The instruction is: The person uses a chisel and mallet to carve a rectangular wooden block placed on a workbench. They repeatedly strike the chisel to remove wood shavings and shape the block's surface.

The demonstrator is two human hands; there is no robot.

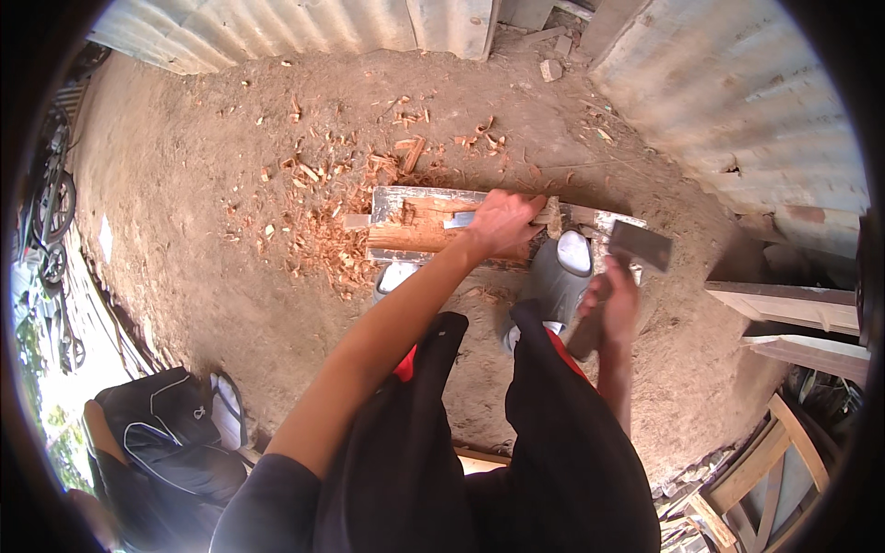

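Observation:
My left hand is closed around a chisel, its flat metal blade pointing left over the wood. Under it lies a wooden block with a reddish, freshly cut hollow and worn, pale painted edges. My right hand grips the handle of a mallet. The mallet's dark, blocky head is raised to the right of the chisel, apart from it. Slight motion blur covers my right hand. My feet, in grey shoes, are at the near side of the block.
Wood chips litter the dirt ground left of and beyond the block. Corrugated metal sheets stand at the back and right. Wooden frames lean at the lower right. Another person in dark clothing is at the lower left, near bicycles.

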